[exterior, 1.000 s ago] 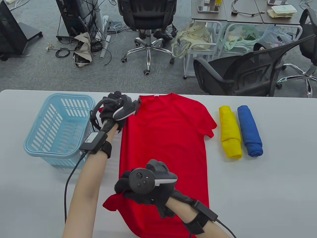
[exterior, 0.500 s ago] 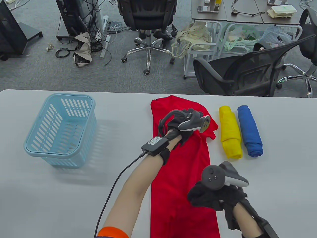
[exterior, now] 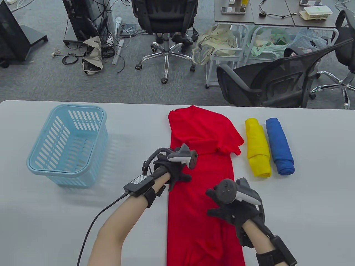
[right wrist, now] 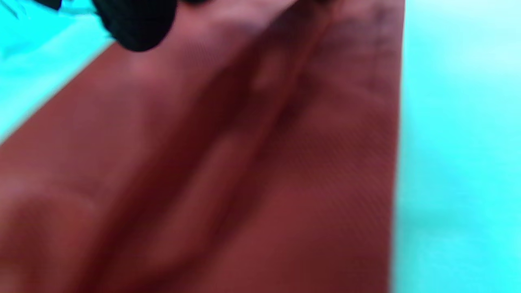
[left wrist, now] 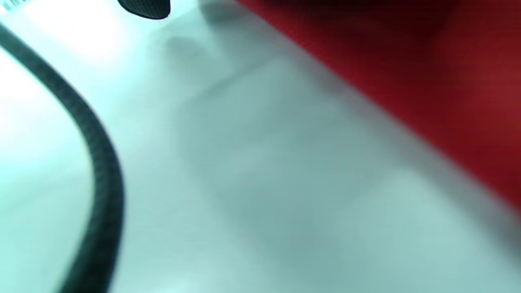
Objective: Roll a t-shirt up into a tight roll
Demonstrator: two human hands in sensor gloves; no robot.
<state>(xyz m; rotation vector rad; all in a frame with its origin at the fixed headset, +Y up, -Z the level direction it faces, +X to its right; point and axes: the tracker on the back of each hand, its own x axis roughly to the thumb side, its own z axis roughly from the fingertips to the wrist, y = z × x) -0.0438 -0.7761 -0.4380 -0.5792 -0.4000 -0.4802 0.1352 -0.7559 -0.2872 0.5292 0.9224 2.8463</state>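
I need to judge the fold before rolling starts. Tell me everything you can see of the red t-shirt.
The red t-shirt lies flat on the white table as a long, narrow strip of thin knit fabric running from the far edge to the near one. One short sleeve juts right near the top. Low creases mark the lower part. The left hand rests on its left edge, the right hand on its right side. A yellow roll lies beside it, apart.

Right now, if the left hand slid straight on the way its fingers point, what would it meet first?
The left hand points right across the folded red t-shirt, which it already rests on. Going on, it would likely reach the rolled yellow shirt first; height off the table is unclear.
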